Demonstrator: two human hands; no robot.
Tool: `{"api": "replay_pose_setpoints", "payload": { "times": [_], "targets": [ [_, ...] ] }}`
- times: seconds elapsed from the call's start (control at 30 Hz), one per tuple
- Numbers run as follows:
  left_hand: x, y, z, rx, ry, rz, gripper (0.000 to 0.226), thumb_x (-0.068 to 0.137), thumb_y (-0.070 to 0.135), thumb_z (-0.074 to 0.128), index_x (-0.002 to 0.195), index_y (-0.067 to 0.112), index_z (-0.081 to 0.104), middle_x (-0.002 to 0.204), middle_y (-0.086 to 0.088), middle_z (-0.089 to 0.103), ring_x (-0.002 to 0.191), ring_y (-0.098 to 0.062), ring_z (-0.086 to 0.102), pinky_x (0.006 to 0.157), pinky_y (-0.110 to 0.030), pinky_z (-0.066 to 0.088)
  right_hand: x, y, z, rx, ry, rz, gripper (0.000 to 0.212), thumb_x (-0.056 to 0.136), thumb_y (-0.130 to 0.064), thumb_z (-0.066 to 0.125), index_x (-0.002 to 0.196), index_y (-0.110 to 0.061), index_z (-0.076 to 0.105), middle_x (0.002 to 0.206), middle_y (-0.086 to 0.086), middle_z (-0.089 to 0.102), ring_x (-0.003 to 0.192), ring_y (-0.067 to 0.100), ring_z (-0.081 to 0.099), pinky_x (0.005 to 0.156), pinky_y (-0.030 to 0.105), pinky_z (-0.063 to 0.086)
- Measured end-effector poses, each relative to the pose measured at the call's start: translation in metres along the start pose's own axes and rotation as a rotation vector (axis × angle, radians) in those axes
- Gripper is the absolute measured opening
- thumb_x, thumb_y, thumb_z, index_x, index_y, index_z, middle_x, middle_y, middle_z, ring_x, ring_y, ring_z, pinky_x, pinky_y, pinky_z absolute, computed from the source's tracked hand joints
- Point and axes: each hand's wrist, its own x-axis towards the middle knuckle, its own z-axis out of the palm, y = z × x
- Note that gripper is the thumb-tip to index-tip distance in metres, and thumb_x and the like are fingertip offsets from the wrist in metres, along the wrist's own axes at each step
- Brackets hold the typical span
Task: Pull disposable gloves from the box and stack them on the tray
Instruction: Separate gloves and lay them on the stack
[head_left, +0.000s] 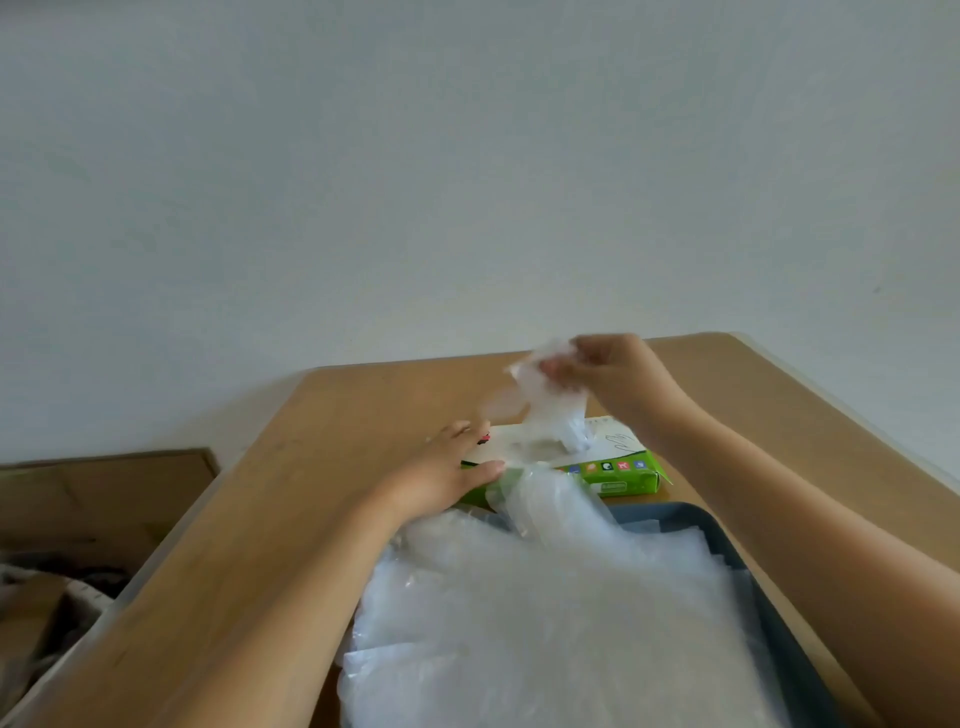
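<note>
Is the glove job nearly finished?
A big pile of gloves already lies on the tray. Right now the right hand pinches another glove half out of the green box, while the left hand presses the box down. That glove must go on the pile; how many remain inside is hidden.

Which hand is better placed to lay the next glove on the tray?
Right: the right hand pinches the glove above the box, while the left hand presses the box down.
</note>
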Motion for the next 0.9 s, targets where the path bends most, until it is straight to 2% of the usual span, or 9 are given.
{"api": "replay_pose_setpoints", "payload": {
  "times": [0.23, 0.27, 0.3, 0.37, 0.5, 0.6, 0.7, 0.8, 0.9],
  "targets": [
    [-0.035, 0.038, -0.037, -0.332, 0.223, 0.119, 0.055, 0.1, 0.052, 0.025, 0.133, 0.02, 0.054, 0.135, 0.005, 0.056, 0.128, -0.015, 0.047, 0.102, -0.023, 0.04, -0.029, -0.065, -0.015, 0.426, -0.289, 0.026, 0.021, 0.095, -0.011, 0.05, 0.096, -0.005, 0.07, 0.081, 0.005, 0.072, 0.073, 0.012, 0.068, 0.066, 0.022, 0.055],
    [-0.047, 0.049, -0.047, -0.549, 0.159, 0.194, 0.063, 0.099, 0.054, 0.017, 0.132, 0.016, 0.054, 0.103, 0.012, 0.059, 0.126, -0.018, 0.05, 0.1, -0.022, 0.041, -0.037, -0.072, -0.016, 0.449, -0.304, 0.044, 0.023, 0.096, -0.013, 0.049, 0.099, -0.004, 0.069, 0.081, 0.006, 0.071, 0.07, 0.012, 0.067, 0.063, 0.021, 0.055],
    [-0.053, 0.059, -0.055, -0.746, 0.016, 0.268, 0.072, 0.094, 0.063, 0.014, 0.135, 0.016, 0.049, 0.124, -0.014, 0.028, 0.128, -0.023, 0.049, 0.106, -0.03, 0.039, -0.044, -0.077, -0.016, 0.467, -0.331, 0.067, 0.025, 0.097, -0.015, 0.047, 0.102, -0.003, 0.068, 0.08, 0.006, 0.07, 0.067, 0.012, 0.066, 0.059, 0.021, 0.054],
    [-0.065, 0.074, -0.064, -0.953, -0.189, 0.359, 0.078, 0.08, 0.08, 0.029, 0.134, 0.029, 0.054, 0.135, -0.007, 0.057, 0.131, -0.024, 0.048, 0.112, -0.044, 0.031, -0.057, -0.081, -0.017, 0.457, -0.355, 0.113, 0.031, 0.099, -0.022, 0.044, 0.103, -0.004, 0.069, 0.081, 0.007, 0.071, 0.065, 0.014, 0.066, 0.057, 0.021, 0.055],
    [-0.091, 0.094, -0.044, -0.767, -0.086, 0.247, 0.037, 0.081, 0.042, 0.072, 0.093, 0.007, 0.072, 0.092, -0.014, 0.072, 0.086, -0.017, 0.067, 0.086, -0.029, 0.048, -0.083, -0.085, -0.016, 0.27, -0.291, 0.113, 0.042, 0.099, -0.042, 0.038, 0.102, -0.018, 0.072, 0.093, 0.01, 0.073, 0.071, 0.023, 0.065, 0.06, 0.026, 0.052],
    [-0.102, 0.099, -0.032, -0.895, -0.009, 0.18, 0.012, 0.087, 0.007, 0.066, 0.076, 0.004, 0.06, 0.051, 0.0, 0.048, 0.048, -0.007, 0.05, 0.056, -0.018, 0.044, -0.092, -0.076, -0.02, 0.283, -0.173, 0.245, 0.047, 0.095, -0.047, 0.044, 0.101, -0.011, 0.073, 0.084, 0.015, 0.067, 0.06, 0.021, 0.057, 0.052, 0.025, 0.05],
    [-0.113, 0.098, -0.027, -1.104, 0.033, -0.003, 0.016, 0.088, 0.004, 0.062, 0.073, 0.005, 0.058, 0.049, 0.002, 0.047, 0.042, -0.005, 0.044, 0.046, -0.016, 0.043, -0.106, -0.067, -0.033, 0.419, -0.225, 0.551, 0.08, 0.075, -0.068, 0.044, 0.12, -0.004, 0.062, 0.114, 0.016, 0.065, 0.095, 0.03, 0.067, 0.086, 0.043, 0.055],
    [-0.124, 0.094, -0.024, -1.216, 0.069, -0.118, 0.025, 0.087, 0.002, 0.063, 0.065, 0.007, 0.053, 0.047, 0.001, 0.048, 0.038, -0.006, 0.043, 0.042, -0.016, 0.042, -0.129, -0.066, -0.045, 0.508, -0.249, 0.587, 0.068, 0.068, -0.064, 0.058, 0.111, -0.012, 0.059, 0.111, 0.0, 0.061, 0.088, 0.025, 0.071, 0.068, 0.037, 0.06],
    [-0.139, 0.091, -0.027, -1.208, 0.096, -0.176, 0.037, 0.087, 0.004, 0.064, 0.052, 0.009, 0.051, 0.044, 0.001, 0.046, 0.038, -0.006, 0.046, 0.04, -0.019, 0.042, -0.152, -0.067, -0.046, 0.382, -0.432, 0.445, 0.079, 0.054, -0.038, 0.088, 0.123, -0.026, 0.05, 0.111, -0.004, 0.06, 0.098, 0.026, 0.069, 0.075, 0.031, 0.058]
  ]
}}
